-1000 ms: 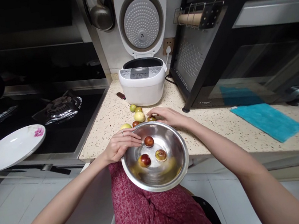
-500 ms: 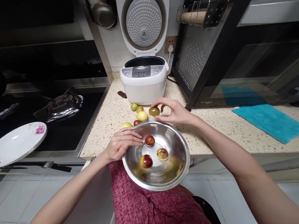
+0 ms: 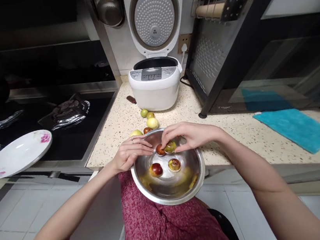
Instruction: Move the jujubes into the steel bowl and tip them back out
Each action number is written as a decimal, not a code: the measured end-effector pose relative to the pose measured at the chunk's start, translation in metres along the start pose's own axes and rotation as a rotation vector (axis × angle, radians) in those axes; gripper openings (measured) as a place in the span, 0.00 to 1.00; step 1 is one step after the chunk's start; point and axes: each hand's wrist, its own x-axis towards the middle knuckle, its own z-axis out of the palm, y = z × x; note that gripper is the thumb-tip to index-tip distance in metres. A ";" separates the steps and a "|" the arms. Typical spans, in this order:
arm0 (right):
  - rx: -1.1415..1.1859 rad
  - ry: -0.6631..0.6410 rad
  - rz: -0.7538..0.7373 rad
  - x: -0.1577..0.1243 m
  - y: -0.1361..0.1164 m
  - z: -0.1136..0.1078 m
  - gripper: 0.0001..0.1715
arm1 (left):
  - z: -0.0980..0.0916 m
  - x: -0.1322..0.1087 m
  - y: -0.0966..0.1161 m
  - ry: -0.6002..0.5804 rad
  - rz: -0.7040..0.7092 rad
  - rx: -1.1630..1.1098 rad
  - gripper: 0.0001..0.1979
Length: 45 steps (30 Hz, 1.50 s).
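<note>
A steel bowl [image 3: 169, 191] rests on my lap against the counter edge. My left hand [image 3: 131, 153] is closed over its left rim, fingers reaching inside and thumb hidden or outside. Within the bowl, my right hand [image 3: 190, 135] pinches a greenish jujube [image 3: 170, 147] between fingers and thumb. Beside it lies a red-brown jujube [image 3: 160, 150], partly behind the fingertips. Lower in the bowl sit a red-and-yellow jujube [image 3: 156, 169] and a mottled one [image 3: 174, 165]. Several more jujubes [image 3: 152, 123], green, yellow and brown, lie on the counter just beyond the bowl.
A white rice cooker [image 3: 156, 93] stands with its lid raised behind the fruit. To the left, a flowered plate [image 3: 20, 154] overlaps the edge of the gas hob [image 3: 70, 112]. A black oven [image 3: 259, 71] and a blue cloth [image 3: 299, 129] are on the right.
My right hand has brought the greenish jujube from above the counter, beyond the rim, down into the bowl. My left hand stays on the rim.
</note>
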 end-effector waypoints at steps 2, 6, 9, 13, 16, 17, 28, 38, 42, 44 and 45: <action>-0.019 -0.036 0.024 -0.001 0.001 0.002 0.18 | 0.001 0.000 0.000 0.004 0.006 -0.003 0.31; -0.069 -0.092 0.058 -0.002 0.001 0.004 0.20 | 0.001 0.000 -0.001 0.016 0.005 -0.006 0.31; -0.089 -0.111 0.083 -0.001 0.001 0.005 0.20 | 0.002 0.000 -0.001 0.017 0.000 -0.007 0.31; -0.091 -0.121 0.102 0.001 0.003 0.009 0.19 | 0.002 -0.001 -0.002 0.019 -0.004 0.003 0.31; -0.085 -0.125 0.107 0.001 0.005 0.010 0.19 | 0.001 -0.002 -0.002 0.013 -0.004 0.004 0.31; -0.075 -0.126 0.106 0.001 0.006 0.010 0.18 | 0.001 -0.002 -0.002 0.008 -0.002 0.003 0.31; -0.088 0.265 0.018 0.001 0.016 0.001 0.10 | 0.000 -0.001 -0.001 -0.008 -0.002 0.010 0.32; -0.450 0.430 0.140 0.000 0.076 0.011 0.29 | 0.002 -0.003 -0.002 0.000 -0.014 0.006 0.31; -0.447 0.443 0.145 0.006 0.084 0.018 0.35 | 0.002 -0.003 -0.003 -0.001 -0.008 0.000 0.31; -0.429 0.447 0.147 0.010 0.089 0.020 0.36 | 0.002 -0.003 -0.003 0.003 -0.009 -0.002 0.31; -0.418 0.444 0.151 0.012 0.091 0.021 0.36 | 0.002 -0.003 -0.003 0.004 -0.010 -0.002 0.31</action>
